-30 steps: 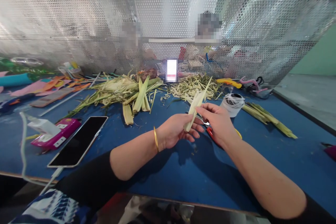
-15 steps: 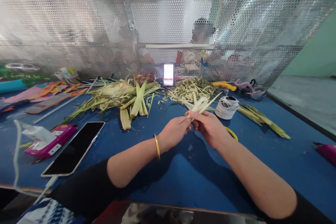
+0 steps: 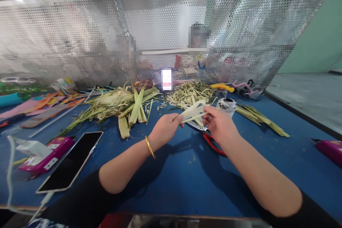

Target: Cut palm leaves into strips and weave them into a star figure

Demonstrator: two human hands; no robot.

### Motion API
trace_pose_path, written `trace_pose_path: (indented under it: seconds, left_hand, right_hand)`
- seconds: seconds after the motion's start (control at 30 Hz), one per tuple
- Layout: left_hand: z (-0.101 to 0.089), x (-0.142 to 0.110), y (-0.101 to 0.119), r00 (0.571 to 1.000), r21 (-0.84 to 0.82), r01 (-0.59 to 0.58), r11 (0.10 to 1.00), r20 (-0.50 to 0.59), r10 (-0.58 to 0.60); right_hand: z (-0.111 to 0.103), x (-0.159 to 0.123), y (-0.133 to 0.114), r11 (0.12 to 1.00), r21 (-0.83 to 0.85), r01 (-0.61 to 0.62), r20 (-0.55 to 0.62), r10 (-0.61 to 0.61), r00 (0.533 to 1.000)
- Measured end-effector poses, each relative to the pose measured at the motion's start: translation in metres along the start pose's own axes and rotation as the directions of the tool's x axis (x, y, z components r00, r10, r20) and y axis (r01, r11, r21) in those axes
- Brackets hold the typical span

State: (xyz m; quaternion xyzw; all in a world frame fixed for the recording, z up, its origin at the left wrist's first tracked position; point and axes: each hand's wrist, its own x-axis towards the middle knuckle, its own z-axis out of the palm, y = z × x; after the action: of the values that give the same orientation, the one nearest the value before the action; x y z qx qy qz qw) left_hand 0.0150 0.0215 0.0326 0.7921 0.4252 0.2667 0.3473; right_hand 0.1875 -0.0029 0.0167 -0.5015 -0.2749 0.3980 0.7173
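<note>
My left hand (image 3: 165, 128) pinches the near end of a pale yellow-green leaf strip (image 3: 192, 111) above the blue table (image 3: 171, 181). My right hand (image 3: 219, 124) is closed on the strip's other part, fingers pressed around it. The strip lies nearly level between both hands. Red-handled scissors (image 3: 207, 136) lie on the table just under my right hand. A gold bangle sits on my left wrist.
A heap of green leaves (image 3: 120, 101) and a pile of thin shreds (image 3: 191, 92) lie behind my hands. A spool of white string (image 3: 226, 105), leaf stalks (image 3: 260, 119), a phone (image 3: 71, 160), a pink box (image 3: 44, 153). Perforated metal screen (image 3: 80, 42) behind; people sit beyond it.
The strip has tipped from upright to nearly level as my hands shifted slightly left and away. The camera has tilted up.
</note>
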Motion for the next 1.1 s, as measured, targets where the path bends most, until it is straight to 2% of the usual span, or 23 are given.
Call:
trace_pose_path:
  seconds: [0.07, 0.1, 0.13, 0.17, 0.2, 0.23, 0.27, 0.33, 0.4, 0.5, 0.63, 0.7, 0.73, 0.83, 0.93, 1.03, 1.1]
  left_hand:
    - [-0.005, 0.001, 0.001, 1.000, 0.010, 0.007, 1.000, -0.004, -0.007]
    - [-0.008, 0.001, 0.001, 1.000, 0.020, 0.009, 1.000, -0.007, -0.009]
    - [-0.009, 0.001, 0.002, 1.000, 0.032, 0.011, 0.999, -0.011, -0.010]
    - [-0.010, 0.001, 0.002, 1.000, 0.048, 0.013, 0.999, -0.014, -0.012]
    - [-0.011, 0.001, 0.003, 1.000, 0.064, 0.014, 0.998, -0.016, -0.013]
    - [-0.010, 0.001, 0.003, 1.000, 0.083, 0.015, 0.996, -0.018, -0.014]
    - [-0.010, 0.000, 0.004, 1.000, 0.104, 0.014, 0.994, -0.018, -0.013]
    - [-0.009, -0.002, 0.007, 1.000, 0.158, 0.007, 0.987, -0.013, -0.005]
    - [-0.007, -0.004, 0.010, 1.000, 0.208, -0.008, 0.978, -0.005, 0.009]
    - [-0.005, -0.007, 0.014, 1.000, 0.247, -0.026, 0.969, 0.015, 0.023]
    - [-0.003, -0.008, 0.015, 0.998, 0.271, -0.038, 0.962, 0.056, 0.024]
    - [-0.004, -0.007, 0.013, 0.997, 0.277, -0.047, 0.960, 0.073, 0.028]
    - [-0.005, -0.007, 0.013, 0.996, 0.280, -0.050, 0.959, 0.079, 0.029]
    - [-0.011, -0.004, 0.009, 0.995, 0.291, -0.049, 0.955, 0.099, 0.021]
    - [-0.019, -0.001, 0.006, 0.991, 0.298, -0.060, 0.953, 0.130, 0.022]
    - [-0.029, 0.001, 0.005, 0.988, 0.297, -0.092, 0.950, 0.143, 0.051]
    - [-0.037, 0.001, 0.006, 0.984, 0.293, -0.114, 0.949, 0.167, 0.066]
  right_hand:
    - [-0.006, 0.008, -0.007, 0.992, -0.020, 0.121, -0.143, -0.123, 0.982]
    - [-0.009, 0.009, -0.010, 0.964, -0.094, 0.248, -0.204, -0.263, 0.943]
    - [-0.010, 0.009, -0.014, 0.888, -0.227, 0.400, -0.206, -0.446, 0.871]
    - [-0.011, 0.007, -0.017, 0.754, -0.385, 0.533, -0.111, -0.611, 0.784]
    - [-0.011, 0.004, -0.019, 0.581, -0.514, 0.631, 0.057, -0.711, 0.701]
    - [-0.011, 0.001, -0.020, 0.415, -0.586, 0.696, 0.254, -0.722, 0.644]
    - [-0.010, -0.003, -0.020, 0.299, -0.615, 0.730, 0.403, -0.676, 0.617]
    - [-0.007, -0.009, -0.016, 0.143, -0.639, 0.756, 0.547, -0.606, 0.577]
    - [-0.005, -0.011, -0.009, 0.055, -0.668, 0.742, 0.570, -0.604, 0.558]
    - [-0.005, -0.011, -0.003, -0.025, -0.695, 0.719, 0.579, -0.611, 0.539]
    - [-0.005, -0.012, -0.002, -0.164, -0.660, 0.733, 0.661, -0.591, 0.463]
    - [-0.005, -0.011, -0.003, -0.180, -0.651, 0.738, 0.672, -0.589, 0.449]
    - [-0.005, -0.011, -0.004, -0.169, -0.652, 0.739, 0.671, -0.583, 0.459]
    - [-0.006, -0.006, -0.005, -0.082, -0.669, 0.739, 0.651, -0.545, 0.528]
    - [-0.008, -0.002, -0.009, 0.058, -0.668, 0.742, 0.630, -0.486, 0.605]
    - [-0.009, 0.000, -0.013, 0.248, -0.647, 0.721, 0.630, -0.359, 0.689]
    - [-0.010, 0.002, -0.017, 0.354, -0.635, 0.687, 0.630, -0.277, 0.725]
